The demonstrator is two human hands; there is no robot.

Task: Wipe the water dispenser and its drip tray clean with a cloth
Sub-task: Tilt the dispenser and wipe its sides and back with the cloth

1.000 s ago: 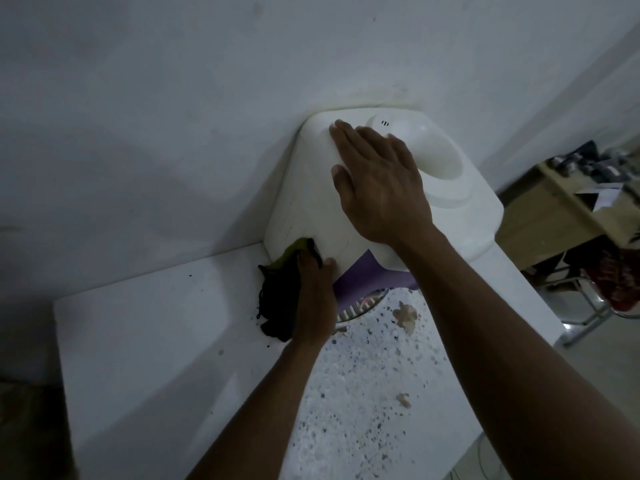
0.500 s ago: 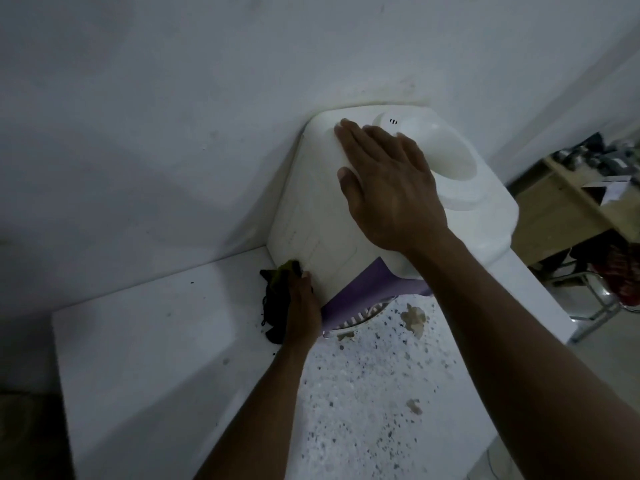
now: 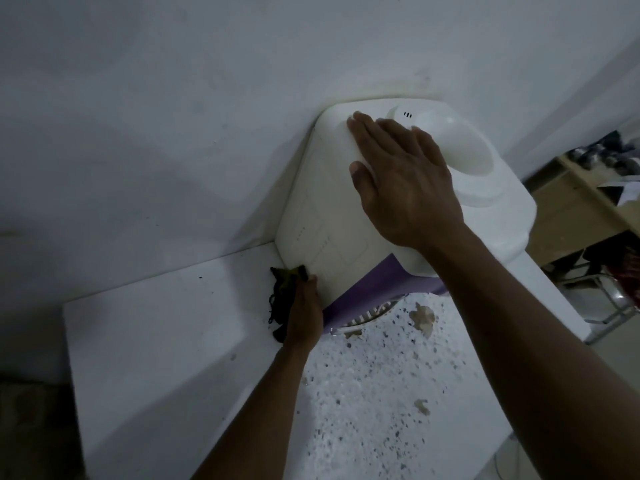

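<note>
A pale wall (image 3: 173, 98) fills the far side of the scene, and against it stands a white tabletop (image 3: 156, 341), speckled with dark spots on its near right part. The water dispenser (image 3: 329, 220), a white box with a purple front panel (image 3: 374, 285), sits at the far edge of the tabletop, touching the wall. The right hand (image 3: 405, 188) lies flat on the dispenser's top, beside the round bottle well (image 3: 460, 150); its grip is released, fingers straight, apparently steadying the unit. The left hand (image 3: 304, 317) is low at the dispenser's left side, near the base, its grip grasping a dark cloth (image 3: 284, 292) with a yellowish patch, held against the bottom of the side wall where it meets the tabletop. The drip tray (image 3: 370, 315), a white slotted piece, peeks out under the purple panel, just right of the left hand and untouched by the cloth. A few tan flakes (image 3: 424, 317) lie on the tabletop near the tray. The step in hand seems to be wiping the dispenser's left side. The next move likely calls for bringing the cloth right, round the front corner, across the purple panel and onto the tray, with the right hand bracing the unit.
</note>
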